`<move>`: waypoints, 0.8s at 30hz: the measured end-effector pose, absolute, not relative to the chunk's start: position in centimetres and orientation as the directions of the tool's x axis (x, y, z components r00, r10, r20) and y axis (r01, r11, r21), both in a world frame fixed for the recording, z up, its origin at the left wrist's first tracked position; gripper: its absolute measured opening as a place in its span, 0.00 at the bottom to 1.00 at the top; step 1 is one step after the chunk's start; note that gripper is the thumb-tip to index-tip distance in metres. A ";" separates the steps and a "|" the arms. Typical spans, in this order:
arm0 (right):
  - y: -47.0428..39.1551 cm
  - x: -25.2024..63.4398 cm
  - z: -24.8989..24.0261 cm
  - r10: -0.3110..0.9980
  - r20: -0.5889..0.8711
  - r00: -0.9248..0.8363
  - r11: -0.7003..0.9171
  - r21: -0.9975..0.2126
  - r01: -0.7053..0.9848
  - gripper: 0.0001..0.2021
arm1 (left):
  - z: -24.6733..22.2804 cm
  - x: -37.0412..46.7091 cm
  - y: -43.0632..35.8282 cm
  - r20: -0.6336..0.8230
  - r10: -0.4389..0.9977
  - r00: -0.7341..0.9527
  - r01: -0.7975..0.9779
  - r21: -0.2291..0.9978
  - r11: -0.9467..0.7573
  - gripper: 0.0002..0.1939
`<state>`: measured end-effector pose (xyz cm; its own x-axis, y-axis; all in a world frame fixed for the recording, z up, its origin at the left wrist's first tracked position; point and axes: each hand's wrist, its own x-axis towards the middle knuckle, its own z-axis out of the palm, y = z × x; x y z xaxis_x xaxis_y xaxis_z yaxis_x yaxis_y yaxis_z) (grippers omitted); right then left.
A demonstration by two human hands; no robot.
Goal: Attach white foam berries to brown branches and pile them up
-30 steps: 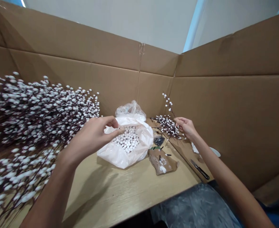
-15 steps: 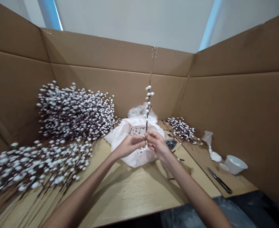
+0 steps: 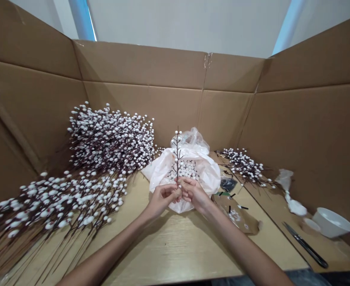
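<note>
My left hand (image 3: 164, 198) and my right hand (image 3: 193, 192) meet at the middle, fingers pinched together. Between them a thin dark stem (image 3: 177, 159) stands upright, with bare side twigs and a couple of white berries near its top. Both hands grip its lower end. Right behind and beneath them lies an open white plastic bag (image 3: 210, 174) holding loose white berries (image 3: 189, 169). The fingertips overlap, so the stem's bottom end is hidden.
Large bunches of white-berried stems (image 3: 112, 139) fill the left side. To the right are a smaller bunch (image 3: 246, 165), brown paper (image 3: 246, 222) with bits on it, a utility knife (image 3: 306, 244) and a white bowl (image 3: 333, 222). Cardboard walls (image 3: 169, 107) surround the table.
The view has turned slightly left. The stem between my hands now shows bare twigs and few berries, where a stem with more white berries stood before. Both hands stay close together.
</note>
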<state>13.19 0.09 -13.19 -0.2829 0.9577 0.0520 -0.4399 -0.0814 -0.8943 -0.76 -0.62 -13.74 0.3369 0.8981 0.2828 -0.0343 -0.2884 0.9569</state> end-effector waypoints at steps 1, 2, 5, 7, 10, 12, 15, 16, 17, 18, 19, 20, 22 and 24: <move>0.0 13.3 -13.3 0.962 0.039 -0.270 -0.089 -0.890 -0.446 0.15 | -14.2 -0.7 -0.7 0.281 0.903 0.324 -0.041 0.958 -0.283 0.17; -0.2 13.3 -13.4 0.967 0.030 -0.254 -0.092 -0.886 -0.454 0.15 | -14.6 -0.6 -0.8 0.278 0.907 0.316 -0.048 0.959 -0.278 0.17; -0.5 13.3 -13.7 0.977 0.029 -0.213 -0.076 -0.880 -0.469 0.13 | -15.4 -0.5 -1.1 0.269 0.910 0.315 -0.068 0.963 -0.261 0.15; -0.6 13.2 -13.9 0.980 0.030 -0.197 -0.066 -0.882 -0.466 0.12 | -15.6 -0.4 -1.3 0.252 0.914 0.318 -0.078 0.968 -0.240 0.15; -0.6 13.0 -14.2 0.983 0.027 -0.180 -0.059 -0.887 -0.457 0.13 | -15.4 -0.2 -1.6 0.235 0.925 0.299 -0.095 0.972 -0.216 0.15; -0.6 13.0 -14.4 0.982 0.039 -0.183 -0.049 -0.890 -0.454 0.13 | -15.1 -0.1 -1.7 0.227 0.933 0.279 -0.108 0.973 -0.205 0.15; -0.6 12.9 -14.6 0.981 0.042 -0.189 -0.048 -0.894 -0.445 0.13 | -14.8 0.0 -1.8 0.225 0.937 0.268 -0.117 0.973 -0.201 0.15; -0.7 12.9 -14.6 0.980 0.038 -0.195 -0.053 -0.895 -0.442 0.13 | -14.8 0.0 -1.8 0.228 0.937 0.266 -0.120 0.972 -0.203 0.14; -0.7 12.9 -14.6 0.978 0.036 -0.203 -0.058 -0.898 -0.437 0.13 | -14.8 0.0 -1.9 0.233 0.936 0.266 -0.122 0.971 -0.207 0.14; -0.7 12.9 -14.6 0.976 0.034 -0.215 -0.064 -0.900 -0.431 0.13 | -14.8 -0.1 -1.9 0.237 0.934 0.266 -0.124 0.970 -0.211 0.13; -0.7 12.9 -14.6 0.973 0.030 -0.227 -0.071 -0.902 -0.425 0.14 | -14.8 -0.1 -1.9 0.241 0.934 0.266 -0.129 0.968 -0.213 0.13; -0.7 12.9 -14.6 0.971 0.025 -0.237 -0.079 -0.904 -0.420 0.14 | -14.9 -0.1 -1.9 0.243 0.932 0.267 -0.134 0.968 -0.214 0.12; -0.8 12.8 -14.5 0.971 0.011 -0.240 -0.093 -0.905 -0.416 0.13 | -14.9 -0.1 -1.9 0.241 0.935 0.261 -0.137 0.968 -0.211 0.12; -0.9 12.8 -14.3 0.971 0.002 -0.237 -0.101 -0.903 -0.418 0.12 | -15.0 -0.1 -2.0 0.235 0.941 0.245 -0.135 0.969 -0.207 0.11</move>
<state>12.79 -0.90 -14.30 -0.2372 0.9715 0.0016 -0.4178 -0.1006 -0.9029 -0.06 -1.95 -14.97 0.2450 0.9407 0.2348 -0.1348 -0.2067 0.9691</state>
